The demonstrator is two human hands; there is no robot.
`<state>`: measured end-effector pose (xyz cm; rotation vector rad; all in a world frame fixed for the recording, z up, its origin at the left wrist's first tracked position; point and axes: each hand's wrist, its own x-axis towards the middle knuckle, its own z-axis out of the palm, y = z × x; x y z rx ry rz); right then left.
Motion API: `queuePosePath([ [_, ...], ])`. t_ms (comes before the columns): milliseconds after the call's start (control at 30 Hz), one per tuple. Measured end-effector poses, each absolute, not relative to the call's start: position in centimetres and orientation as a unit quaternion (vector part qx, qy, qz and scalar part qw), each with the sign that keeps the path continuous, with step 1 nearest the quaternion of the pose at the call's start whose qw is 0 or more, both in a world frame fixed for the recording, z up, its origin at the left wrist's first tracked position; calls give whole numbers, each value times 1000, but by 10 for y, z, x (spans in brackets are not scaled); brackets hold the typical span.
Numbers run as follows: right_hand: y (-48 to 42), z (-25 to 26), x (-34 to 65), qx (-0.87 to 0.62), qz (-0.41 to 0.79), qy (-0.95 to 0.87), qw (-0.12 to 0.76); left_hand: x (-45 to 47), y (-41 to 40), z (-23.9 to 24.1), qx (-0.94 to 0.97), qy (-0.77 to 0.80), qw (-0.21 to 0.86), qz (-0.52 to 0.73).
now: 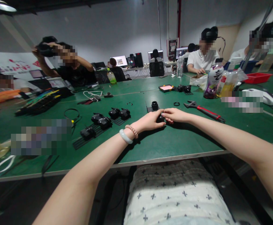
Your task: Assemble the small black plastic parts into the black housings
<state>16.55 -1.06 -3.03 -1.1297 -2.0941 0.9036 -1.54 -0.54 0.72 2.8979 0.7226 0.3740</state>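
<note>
My left hand (151,120), with a beaded bracelet and a pale bangle at its wrist, curls around a small black part (160,118). From the other side my right hand (175,115) closes on the same part, fingertips meeting over it, so most of it is hidden. Just behind the hands a black cylindrical piece (154,105) stands upright on a dark slotted strip. A black ring (176,103) lies beyond my right hand. To the left, several glossy black parts (101,121) sit on slotted strips.
On the green table (136,150) an adjustable wrench (204,111) with red-black handles lies right. Drink bottles (213,79) and a red tray (258,77) stand farther right. Cables (93,94) and a bundle of tools (42,100) lie left. Other people sit around the table.
</note>
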Motion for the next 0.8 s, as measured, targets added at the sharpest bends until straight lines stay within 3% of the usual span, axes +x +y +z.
queuePosePath([
  [800, -10, -32, 164, -464, 320, -770, 299, -15, -5, 8, 959, 251, 63, 117],
])
